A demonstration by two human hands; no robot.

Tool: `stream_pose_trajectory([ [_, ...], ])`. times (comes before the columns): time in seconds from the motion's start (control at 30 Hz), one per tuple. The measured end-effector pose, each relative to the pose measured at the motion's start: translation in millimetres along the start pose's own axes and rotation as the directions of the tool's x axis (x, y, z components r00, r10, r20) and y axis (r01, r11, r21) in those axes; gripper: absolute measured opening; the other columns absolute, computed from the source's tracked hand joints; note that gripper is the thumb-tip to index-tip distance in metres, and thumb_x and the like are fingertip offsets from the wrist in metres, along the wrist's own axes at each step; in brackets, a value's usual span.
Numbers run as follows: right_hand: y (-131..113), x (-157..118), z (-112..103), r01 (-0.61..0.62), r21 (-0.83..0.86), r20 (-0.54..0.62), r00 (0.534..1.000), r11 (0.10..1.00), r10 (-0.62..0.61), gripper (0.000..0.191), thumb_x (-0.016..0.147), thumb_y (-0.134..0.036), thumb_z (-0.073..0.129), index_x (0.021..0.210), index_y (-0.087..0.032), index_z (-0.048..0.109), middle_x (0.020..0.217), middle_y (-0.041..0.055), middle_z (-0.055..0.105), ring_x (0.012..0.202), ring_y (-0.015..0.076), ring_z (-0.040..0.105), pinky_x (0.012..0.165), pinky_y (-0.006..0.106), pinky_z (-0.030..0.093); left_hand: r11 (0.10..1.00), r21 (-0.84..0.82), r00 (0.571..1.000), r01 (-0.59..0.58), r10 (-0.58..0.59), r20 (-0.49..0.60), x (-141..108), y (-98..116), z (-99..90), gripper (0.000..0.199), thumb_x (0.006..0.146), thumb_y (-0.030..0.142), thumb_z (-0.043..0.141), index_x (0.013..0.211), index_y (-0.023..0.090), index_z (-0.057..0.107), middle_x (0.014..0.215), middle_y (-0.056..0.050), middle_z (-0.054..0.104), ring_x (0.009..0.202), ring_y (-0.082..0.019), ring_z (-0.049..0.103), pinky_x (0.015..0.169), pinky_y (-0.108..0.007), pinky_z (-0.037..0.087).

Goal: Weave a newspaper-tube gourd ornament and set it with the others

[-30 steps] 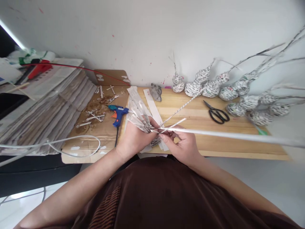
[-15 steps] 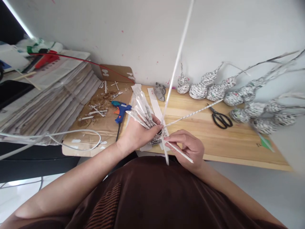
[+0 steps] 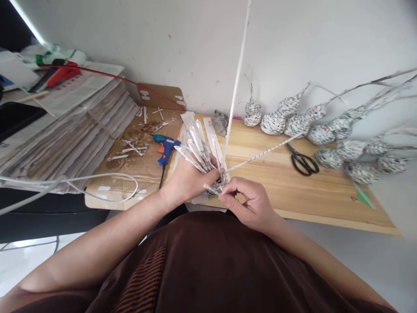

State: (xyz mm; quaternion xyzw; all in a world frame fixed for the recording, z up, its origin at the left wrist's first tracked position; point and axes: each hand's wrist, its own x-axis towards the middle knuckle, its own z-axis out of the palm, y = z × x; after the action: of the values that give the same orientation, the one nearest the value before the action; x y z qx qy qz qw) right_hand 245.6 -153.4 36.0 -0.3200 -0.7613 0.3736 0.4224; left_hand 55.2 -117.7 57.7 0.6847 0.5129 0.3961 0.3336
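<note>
My left hand [image 3: 192, 178] is wrapped round a small woven piece of rolled newspaper [image 3: 213, 191], partly hidden by my fingers. Several paper tubes [image 3: 195, 139] fan up and away from it, past my thumb. On its near right side my right hand [image 3: 249, 202] pinches a paper tube [image 3: 211, 189], whose blurred end points left across the weave. One long white paper tube [image 3: 236, 82] rises steeply from the piece in front of the wall. Another tube with dark spiral marks [image 3: 263, 153] slants out to the right over the table.
Black scissors [image 3: 302, 161] lie to the right, below several woven paper gourds [image 3: 273, 121] along the wall. At left, a blue glue gun [image 3: 167, 150] and paper scraps rest on cardboard [image 3: 127, 191], beside a tall newspaper stack [image 3: 97, 130] and a looped white cable [image 3: 130, 176].
My right hand has shifted slightly left and turned. The tube end that pointed down and right from it now points left across the weave. The long upright tube has swung a little left.
</note>
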Motion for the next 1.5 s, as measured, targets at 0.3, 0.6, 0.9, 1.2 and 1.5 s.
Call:
stream_pose_trajectory([
  [0.3, -15.5, 10.5, -0.5, -0.296, 0.260, -0.010, 0.951, 0.919, 0.309, 0.022, 0.092, -0.035, 0.070, 0.077, -0.018, 0.066, 0.056, -0.0044, 0.052, 0.049, 0.0092, 0.046, 0.048, 0.024, 0.036, 0.995, 0.102, 0.999, -0.015, 0.011, 0.046, 1.8, 6.5, 0.4, 0.004, 0.076, 0.018, 0.067, 0.073, 0.018, 0.069, 0.071, -0.001, 0.073, 0.071, -0.018, 0.070, 0.068, -0.029, 0.057],
  [0.6, -29.4, 10.7, -3.2, -0.279, 0.274, 0.041, 0.960, 0.921, 0.278, 0.025, 0.091, -0.033, 0.070, 0.071, -0.019, 0.063, 0.059, -0.0024, 0.059, 0.052, 0.0101, 0.053, 0.050, 0.024, 0.044, 0.996, 0.083, 0.999, -0.020, 0.017, 0.032, -0.2, 5.2, 0.1, 0.004, 0.076, 0.017, 0.066, 0.074, 0.018, 0.069, 0.073, -0.001, 0.073, 0.073, -0.018, 0.070, 0.070, -0.028, 0.058],
  [0.9, -21.1, 7.9, -8.9, -0.405, 0.246, 0.011, 0.910, 0.881, 0.415, 0.028, 0.091, -0.030, 0.064, 0.066, -0.020, 0.055, 0.054, -0.0021, 0.059, 0.048, 0.0101, 0.050, 0.049, 0.024, 0.042, 0.997, 0.076, 0.999, 0.019, -0.022, 0.047, 1.3, 7.5, -2.1, 0.006, 0.079, 0.022, 0.069, 0.077, 0.018, 0.072, 0.074, -0.002, 0.073, 0.075, -0.019, 0.070, 0.068, -0.028, 0.057],
  [1.2, -10.6, -4.2, -5.2, -0.101, 0.096, -0.083, 0.991, 0.990, 0.109, 0.022, 0.094, -0.031, 0.070, 0.113, -0.020, 0.073, 0.068, -0.0014, 0.068, 0.058, 0.0116, 0.063, 0.057, 0.024, 0.051, 0.993, 0.114, 1.000, 0.002, -0.005, 0.026, 2.8, 8.2, -2.2, 0.004, 0.078, 0.019, 0.066, 0.079, 0.018, 0.070, 0.077, -0.002, 0.074, 0.076, -0.019, 0.070, 0.071, -0.029, 0.057],
  [1.5, -3.0, -2.0, -7.1, 0.042, 0.013, -0.088, 0.995, 0.999, -0.041, 0.019, 0.087, -0.029, 0.079, 0.105, -0.024, 0.076, 0.088, 0.0020, 0.081, 0.078, 0.0167, 0.076, 0.074, 0.026, 0.061, 0.991, 0.126, 0.998, -0.036, 0.029, 0.058, 1.4, 5.9, -0.8, 0.003, 0.079, 0.020, 0.068, 0.076, 0.019, 0.070, 0.076, -0.001, 0.073, 0.076, -0.019, 0.070, 0.072, -0.030, 0.057],
])
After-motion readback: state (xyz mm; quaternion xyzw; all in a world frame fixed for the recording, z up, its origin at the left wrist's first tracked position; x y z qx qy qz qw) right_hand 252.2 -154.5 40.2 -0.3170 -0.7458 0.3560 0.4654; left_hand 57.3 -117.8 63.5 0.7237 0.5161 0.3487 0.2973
